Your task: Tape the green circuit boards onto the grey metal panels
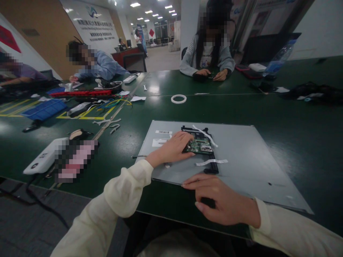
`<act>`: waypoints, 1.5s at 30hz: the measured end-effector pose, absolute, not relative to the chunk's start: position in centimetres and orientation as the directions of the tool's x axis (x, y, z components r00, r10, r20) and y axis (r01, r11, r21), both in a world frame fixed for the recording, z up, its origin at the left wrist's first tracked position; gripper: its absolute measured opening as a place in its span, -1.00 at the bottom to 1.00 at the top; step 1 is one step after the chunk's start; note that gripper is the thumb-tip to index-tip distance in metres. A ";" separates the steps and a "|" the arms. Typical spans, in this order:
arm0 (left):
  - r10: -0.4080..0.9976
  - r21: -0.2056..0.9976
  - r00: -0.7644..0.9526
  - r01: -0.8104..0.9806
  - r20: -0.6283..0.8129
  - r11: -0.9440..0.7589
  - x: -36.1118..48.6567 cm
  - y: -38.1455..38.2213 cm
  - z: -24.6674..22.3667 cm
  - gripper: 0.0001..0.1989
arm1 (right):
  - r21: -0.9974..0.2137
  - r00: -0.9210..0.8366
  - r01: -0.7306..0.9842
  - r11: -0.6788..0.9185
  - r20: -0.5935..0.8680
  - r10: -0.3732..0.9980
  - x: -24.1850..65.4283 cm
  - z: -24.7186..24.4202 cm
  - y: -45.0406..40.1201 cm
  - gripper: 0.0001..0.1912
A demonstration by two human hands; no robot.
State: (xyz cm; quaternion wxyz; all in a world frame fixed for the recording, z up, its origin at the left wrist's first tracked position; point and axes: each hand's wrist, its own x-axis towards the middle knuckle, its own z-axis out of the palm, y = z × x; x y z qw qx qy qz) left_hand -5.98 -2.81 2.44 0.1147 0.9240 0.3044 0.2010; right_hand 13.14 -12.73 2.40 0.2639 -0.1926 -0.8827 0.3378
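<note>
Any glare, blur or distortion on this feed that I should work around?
Head view throughout: glare patches on the green table; dark cables at far right smeared; walls leaning, probably from the wide lens; pixel blocks over a pink item; circuit board clearer, though its small parts blend together.

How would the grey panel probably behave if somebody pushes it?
The grey panel probably stays stiff: its edges look straight. It may feel heavy, being broad and carrying a circuit board. Lying flat, it should slide rather than tip.
</note>
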 end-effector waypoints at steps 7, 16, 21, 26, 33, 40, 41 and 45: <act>0.611 0.327 0.737 0.524 0.289 -0.786 -5.2 -2.8 1.9 -0.57 | -0.694 -0.789 0.175 0.699 0.325 0.521 13.1 2.4 -12.7 -0.80; 0.657 0.386 0.708 0.547 0.260 -0.743 -6.1 -2.9 2.8 -0.45 | -0.686 -0.801 0.191 0.702 0.305 0.516 13.0 2.7 -12.7 -0.79; 0.844 0.589 0.485 0.621 0.231 -0.518 -9.2 -1.6 4.1 -0.54 | -0.680 -0.798 0.201 0.705 0.304 0.520 12.9 2.4 -12.7 -0.79; 0.996 0.861 0.007 0.503 0.086 -0.078 -13.1 0.6 4.6 -0.60 | -0.679 -0.795 0.197 0.708 0.312 0.520 13.0 2.4 -12.7 -0.78; 0.967 0.947 -0.053 0.195 -0.250 0.255 -16.5 1.9 4.8 -0.46 | -0.692 -0.797 0.179 0.700 0.315 0.515 13.0 2.6 -12.6 -0.80; 0.956 0.944 -0.009 0.157 -0.292 0.289 -16.5 2.0 4.4 -0.32 | -0.685 -0.794 0.205 0.699 0.302 0.528 13.0 2.7 -12.6 -0.80; 0.957 0.943 -0.017 0.168 -0.290 0.288 -16.5 2.0 4.4 -0.31 | -0.683 -0.794 0.204 0.701 0.304 0.526 13.0 2.7 -12.6 -0.80; 0.963 0.943 -0.014 0.199 -0.270 0.267 -16.3 2.0 4.2 -0.35 | -0.692 -0.796 0.183 0.699 0.313 0.518 12.9 2.5 -12.6 -0.79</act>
